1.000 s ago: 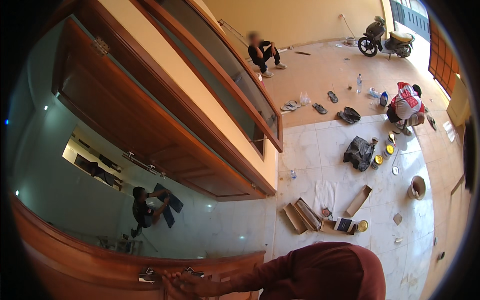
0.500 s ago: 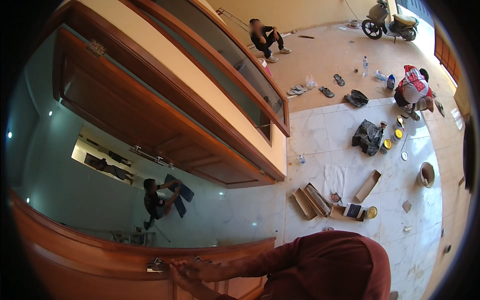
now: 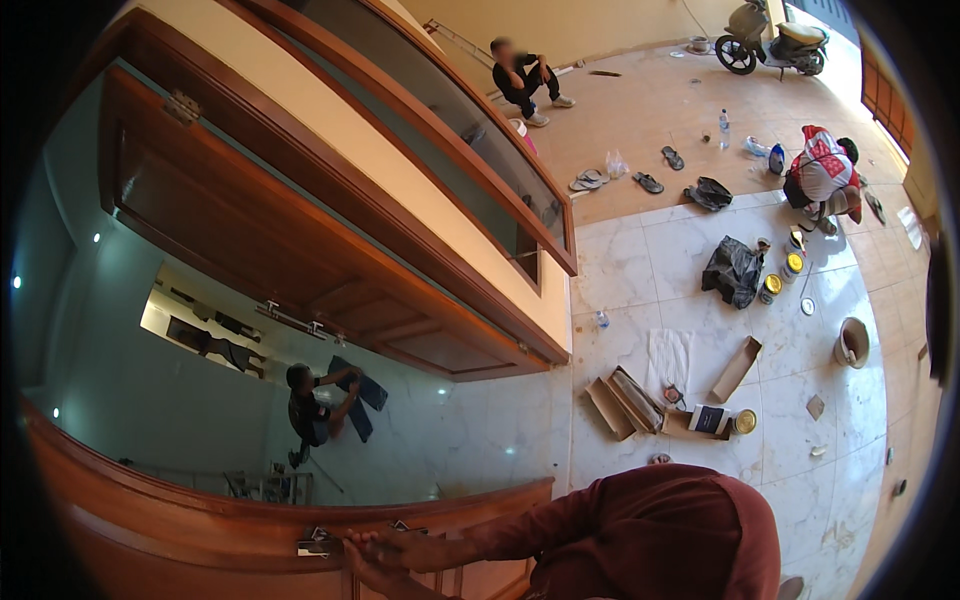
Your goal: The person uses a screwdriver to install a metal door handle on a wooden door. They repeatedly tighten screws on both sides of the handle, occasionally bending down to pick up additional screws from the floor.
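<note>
Both hands are together at a brown wooden door panel (image 3: 200, 530) along the lower left. My right hand (image 3: 408, 549), coming from a maroon sleeve (image 3: 560, 515), is closed, with its fingertips at the metal door fitting. Just below, my left hand (image 3: 372, 574) reaches up from the lower edge, its fingers bent against the right hand's. Whatever is between the fingers is too small and dark to make out. A shiny metal plate (image 3: 318, 547) of the door fitting shows left of the hands, and another metal piece (image 3: 405, 527) shows just above them.
A second wooden door (image 3: 300, 260) with a metal handle (image 3: 290, 319) stands opposite. Beyond it, a person (image 3: 308, 405) crouches indoors holding dark panels. Open cardboard boxes (image 3: 610, 408), tins (image 3: 772, 284), a black bag (image 3: 733, 272) and a bucket (image 3: 852, 343) lie on the tiles. Two other people sit or crouch farther off.
The view has shifted slightly. My hands stay together at the door fitting, with only a small change in finger position.
</note>
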Motion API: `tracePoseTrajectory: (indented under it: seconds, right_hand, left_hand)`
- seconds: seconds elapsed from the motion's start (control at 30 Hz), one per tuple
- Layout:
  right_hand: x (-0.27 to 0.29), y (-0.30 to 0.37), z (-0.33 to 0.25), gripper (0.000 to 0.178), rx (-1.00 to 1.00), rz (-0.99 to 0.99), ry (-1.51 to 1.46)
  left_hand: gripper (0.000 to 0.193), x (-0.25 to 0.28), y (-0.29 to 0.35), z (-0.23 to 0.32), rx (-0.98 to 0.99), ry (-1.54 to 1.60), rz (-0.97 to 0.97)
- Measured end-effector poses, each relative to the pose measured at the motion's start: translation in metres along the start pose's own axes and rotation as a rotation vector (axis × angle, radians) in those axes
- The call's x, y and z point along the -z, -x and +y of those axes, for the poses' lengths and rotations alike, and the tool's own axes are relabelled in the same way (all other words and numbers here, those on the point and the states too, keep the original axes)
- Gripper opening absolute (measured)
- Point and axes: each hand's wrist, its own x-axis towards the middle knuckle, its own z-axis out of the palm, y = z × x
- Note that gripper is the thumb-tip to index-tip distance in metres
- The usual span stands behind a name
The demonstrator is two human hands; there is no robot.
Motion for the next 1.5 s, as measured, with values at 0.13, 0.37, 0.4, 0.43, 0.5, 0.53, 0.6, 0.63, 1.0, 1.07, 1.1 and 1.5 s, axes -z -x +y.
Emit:
tracePoseTrajectory:
  seconds: [0.13,0.37,0.4,0.43,0.5,0.53,0.6,0.63,1.0,1.07,1.1,1.5]
  right_hand:
    - [-0.001,0.000,0.001,0.053,-0.004,-0.005,-0.004]
    - [0.002,0.003,0.000,0.055,-0.012,-0.002,-0.013]
    - [0.003,0.002,0.001,0.056,-0.007,0.002,-0.016]
    - [0.004,0.003,0.001,0.056,-0.008,0.006,-0.020]
    - [0.004,0.006,0.001,0.057,-0.010,0.010,-0.025]
    - [0.004,0.007,0.002,0.057,-0.012,0.012,-0.024]
    - [0.003,0.008,0.006,0.058,-0.019,0.014,-0.030]
    - [0.003,0.007,0.008,0.058,-0.022,0.015,-0.030]
    - [-0.004,0.005,0.020,0.063,-0.071,-0.012,0.006]
    - [-0.003,0.002,0.025,0.063,-0.051,-0.012,0.119]
    - [0.007,0.004,0.026,0.064,-0.024,0.010,0.256]
    - [-0.007,-0.004,0.011,0.018,-0.276,0.222,-0.564]
  left_hand:
    - [0.030,0.012,-0.013,-0.009,-0.004,0.203,-0.044]
    - [0.031,0.008,-0.012,-0.010,0.006,0.203,-0.032]
    - [0.031,0.008,-0.012,-0.010,0.011,0.206,-0.033]
    - [0.031,0.008,-0.011,-0.009,-0.011,0.179,-0.038]
    - [0.031,0.005,-0.007,-0.008,-0.053,0.128,-0.045]
    - [0.031,0.004,-0.004,-0.008,-0.058,0.120,-0.034]
    - [0.032,0.001,0.001,-0.007,-0.054,0.119,-0.010]
    - [0.032,0.000,0.002,-0.007,-0.050,0.123,0.000]
    - [0.038,-0.016,0.017,0.006,0.027,0.211,-0.051]
    - [0.044,-0.018,0.018,0.011,0.044,0.361,-0.220]
    - [0.052,-0.034,0.029,0.009,-0.069,0.029,-0.154]
    - [0.026,-0.004,0.003,0.008,0.071,0.229,-0.109]
